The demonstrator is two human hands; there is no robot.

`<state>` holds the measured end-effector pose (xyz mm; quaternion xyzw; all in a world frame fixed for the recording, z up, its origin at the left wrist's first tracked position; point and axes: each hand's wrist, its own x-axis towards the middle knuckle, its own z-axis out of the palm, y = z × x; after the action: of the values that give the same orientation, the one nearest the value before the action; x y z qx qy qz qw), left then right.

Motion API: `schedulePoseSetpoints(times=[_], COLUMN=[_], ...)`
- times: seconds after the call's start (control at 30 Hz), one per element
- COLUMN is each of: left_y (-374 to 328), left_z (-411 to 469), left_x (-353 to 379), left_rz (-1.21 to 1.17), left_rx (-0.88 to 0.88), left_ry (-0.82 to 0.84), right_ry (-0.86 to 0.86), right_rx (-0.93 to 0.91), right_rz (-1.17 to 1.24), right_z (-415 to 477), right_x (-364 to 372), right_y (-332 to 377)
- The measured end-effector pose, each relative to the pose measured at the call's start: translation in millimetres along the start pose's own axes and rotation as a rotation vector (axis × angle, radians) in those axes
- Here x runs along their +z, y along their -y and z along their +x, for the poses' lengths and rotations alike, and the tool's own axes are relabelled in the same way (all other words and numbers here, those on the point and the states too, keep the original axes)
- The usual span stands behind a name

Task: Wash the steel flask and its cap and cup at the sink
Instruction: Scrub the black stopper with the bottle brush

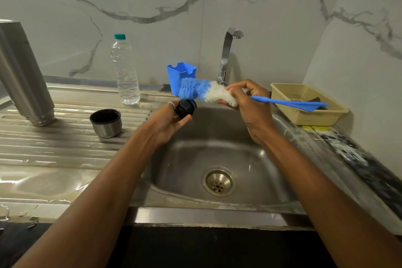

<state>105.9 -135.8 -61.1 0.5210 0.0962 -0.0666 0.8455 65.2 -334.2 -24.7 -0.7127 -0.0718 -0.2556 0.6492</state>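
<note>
The brush point(202, 91) is blue and white, the cap point(185, 108) black, the basket point(304, 104) at 3 o'clock beige, the wall point(272, 35) white with grey veins.

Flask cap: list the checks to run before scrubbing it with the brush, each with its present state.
1. The left hand grips the cap: ok.
2. The right hand holds the brush just behind its bristles: ok.
3. Both are over the sink basin: ok.
4. The brush touches the cap: cannot tell.
5. Water runs from the tap: not ok, no stream visible.
6. The cup and flask stand on the drainboard, apart from the hands: ok.
</note>
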Motion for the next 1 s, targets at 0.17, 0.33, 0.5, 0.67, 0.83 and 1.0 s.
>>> schedulePoseSetpoints(times=[0.17, 0.33, 0.5, 0.67, 0.83, 1.0], left_y=[1, 3, 2, 6, 3, 6], left_z=[1, 2, 8, 6, 7, 4], left_x=[1, 1, -3, 2, 0, 6], left_rz=[-0.016, 0.07, 0.037, 0.122, 0.054, 0.114], left_rx=[0.02, 0.058, 0.127, 0.118, 0.136, 0.127], left_ry=[0.014, 0.047, -0.048, -0.031, -0.102, -0.111], right_ry=[0.048, 0.044, 0.002, 0.054, 0.025, 0.064], right_rx=[-0.057, -0.084, -0.068, -0.088, -0.119, -0.07], right_rz=[-0.154, -0.23, -0.185, -0.271, -0.239, -0.301], right_z=[-2, -3, 0, -7, -4, -7], right_x=[4, 7, 4, 18, 9, 12], right_y=[-3, -6, -2, -5, 5, -1])
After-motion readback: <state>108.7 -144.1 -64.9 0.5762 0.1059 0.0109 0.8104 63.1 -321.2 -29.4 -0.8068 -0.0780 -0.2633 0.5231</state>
